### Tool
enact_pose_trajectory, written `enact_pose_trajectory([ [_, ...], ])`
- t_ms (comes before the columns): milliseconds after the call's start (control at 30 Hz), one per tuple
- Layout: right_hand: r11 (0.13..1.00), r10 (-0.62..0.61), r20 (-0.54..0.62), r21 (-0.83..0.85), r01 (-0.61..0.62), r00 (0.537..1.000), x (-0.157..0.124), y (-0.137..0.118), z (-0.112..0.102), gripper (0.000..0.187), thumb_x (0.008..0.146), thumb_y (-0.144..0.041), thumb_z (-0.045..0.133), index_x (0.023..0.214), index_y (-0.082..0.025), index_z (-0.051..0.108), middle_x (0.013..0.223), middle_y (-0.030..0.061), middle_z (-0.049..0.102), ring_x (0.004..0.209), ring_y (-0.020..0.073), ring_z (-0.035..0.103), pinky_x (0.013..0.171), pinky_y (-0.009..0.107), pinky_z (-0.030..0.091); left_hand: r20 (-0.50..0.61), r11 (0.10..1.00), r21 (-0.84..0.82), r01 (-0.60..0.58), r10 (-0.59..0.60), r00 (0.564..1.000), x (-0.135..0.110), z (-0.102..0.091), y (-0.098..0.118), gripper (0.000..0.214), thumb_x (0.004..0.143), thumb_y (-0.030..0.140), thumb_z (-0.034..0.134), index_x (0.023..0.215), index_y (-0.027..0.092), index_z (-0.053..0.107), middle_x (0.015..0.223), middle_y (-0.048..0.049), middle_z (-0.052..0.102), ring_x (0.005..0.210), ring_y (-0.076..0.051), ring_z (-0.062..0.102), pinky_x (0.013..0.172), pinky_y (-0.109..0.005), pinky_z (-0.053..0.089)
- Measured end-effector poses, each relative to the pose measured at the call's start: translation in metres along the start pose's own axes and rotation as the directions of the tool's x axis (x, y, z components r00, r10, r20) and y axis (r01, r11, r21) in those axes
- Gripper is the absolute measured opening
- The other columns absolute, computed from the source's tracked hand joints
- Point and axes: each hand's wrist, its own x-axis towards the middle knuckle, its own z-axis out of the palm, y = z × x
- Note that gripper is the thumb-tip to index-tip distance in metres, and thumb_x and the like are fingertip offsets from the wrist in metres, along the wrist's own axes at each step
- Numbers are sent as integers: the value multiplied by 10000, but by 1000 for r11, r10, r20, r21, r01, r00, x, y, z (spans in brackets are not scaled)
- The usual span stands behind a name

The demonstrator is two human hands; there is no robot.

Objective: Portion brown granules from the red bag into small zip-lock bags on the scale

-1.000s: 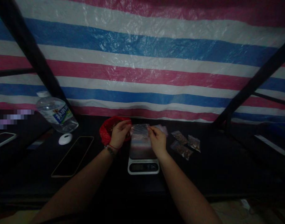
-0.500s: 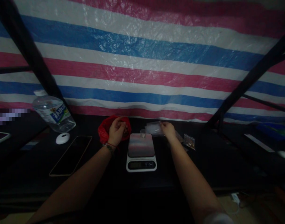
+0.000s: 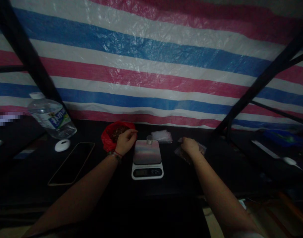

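My left hand (image 3: pixel 127 142) is at the right rim of a red plastic bag (image 3: pixel 107 138) holding small brown bits. Its fingers are pressed together and point right; anything between them is too small to name. To its right, a small clear cup (image 3: pixel 149 139) stands on the back edge of a white kitchen scale (image 3: pixel 147 153). My right hand (image 3: pixel 190 146) is over small clear bags (image 3: pixel 202 149) with dark contents, its fingers curled downward. A pale scrap shows at its fingertips, but I cannot make it out. Flat clear plastic bags (image 3: pixel 161 136) lie behind the scale.
A phone (image 3: pixel 72 163), a white rounded case (image 3: pixel 62 145) and a large clear bottle (image 3: pixel 53 117) are on the left of the black table (image 3: pixel 176 185). Dark slanted posts (image 3: pixel 260 82) flank a striped plastic sheet (image 3: pixel 146 79) behind. A blue object (image 3: pixel 280 137) lies far right.
My right hand has moved right and nearer, from the flat clear bags to the filled ones. My left hand has shifted out of the red bag's middle to its right rim. The view has shifted slightly.
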Motion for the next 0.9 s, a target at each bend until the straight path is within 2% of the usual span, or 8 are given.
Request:
enact_pose_trajectory([
  [100, 997, -35, -62, 61, 38, 997, 4, 1, -9, 307, 795, -213, 496, 1042, -170, 673, 1031, 138, 691, 981, 250, 644, 850, 342, 463, -9, 999, -42, 20, -21, 1000, 0, 0, 3, 224, 808, 286, 526, 924, 169, 678, 693, -18, 657, 613, -132, 598, 580, -225, 453],
  [200, 863, -104, -241, 460, 208, 965, 5, -5, -24, 328, 783, -220, 488, 1058, -176, 660, 1015, 90, 699, 945, 215, 645, 829, 312, 479, -26, 961, -236, 143, -154, 988, 1, 1, 6, 230, 801, 305, 531, 928, 154, 649, 617, 1, 610, 528, -113, 560, 509, -206, 435],
  [267, 542, -126, -322, 770, 337, 938, 1, -20, -33, 289, 775, -252, 507, 1006, -175, 662, 955, 65, 705, 860, 194, 652, 766, 301, 499, -13, 902, -377, 210, -231, 973, 3, 1, 10, 236, 785, 319, 555, 929, 145, 624, 577, 18, 575, 476, -95, 523, 466, -190, 414],
  [333, 181, -208, -320, 916, 357, 925, -9, -44, -39, 254, 746, -299, 593, 968, -191, 653, 916, 40, 704, 786, 167, 647, 710, 277, 504, 29, 850, -470, 237, -253, 967, 3, 0, 13, 247, 768, 332, 586, 925, 143, 607, 568, 27, 560, 452, -80, 498, 442, -177, 394],
  [433, -133, -330, -271, 962, 240, 904, -27, -85, -42, 268, 659, -312, 725, 887, -207, 633, 821, 5, 695, 670, 130, 625, 628, 241, 492, 158, 796, -541, 270, -220, 963, 1, -2, 17, 263, 786, 391, 589, 881, 146, 602, 566, 27, 552, 425, -67, 468, 406, -165, 355],
  [567, -156, -468, -218, 974, 163, 857, -45, -125, -36, 252, 626, -306, 771, 782, -190, 610, 687, -34, 647, 568, 98, 580, 559, 211, 456, 331, 758, -587, 286, -98, 939, -5, -3, 20, 392, 797, 527, 560, 767, 139, 601, 545, 16, 536, 402, -68, 451, 382, -174, 329],
  [733, 43, -532, -315, 917, 396, 786, -58, -146, -24, 197, 655, -327, 745, 731, -177, 643, 665, -15, 633, 600, 123, 585, 570, 231, 464, 429, 771, -575, 273, 0, 903, -11, -5, 32, 422, 753, 546, 623, 642, 144, 553, 502, 34, 489, 399, -62, 428, 388, -179, 339],
  [900, 210, -235, -658, 684, 698, 715, -68, -137, -19, 164, 832, -310, 546, 838, -202, 670, 838, 42, 646, 805, 171, 608, 704, 292, 489, 269, 737, -615, 280, -137, 953, -9, -1, 33, 371, 794, 483, 609, 639, 158, 522, 496, 50, 475, 380, -55, 418, 368, -171, 329],
])
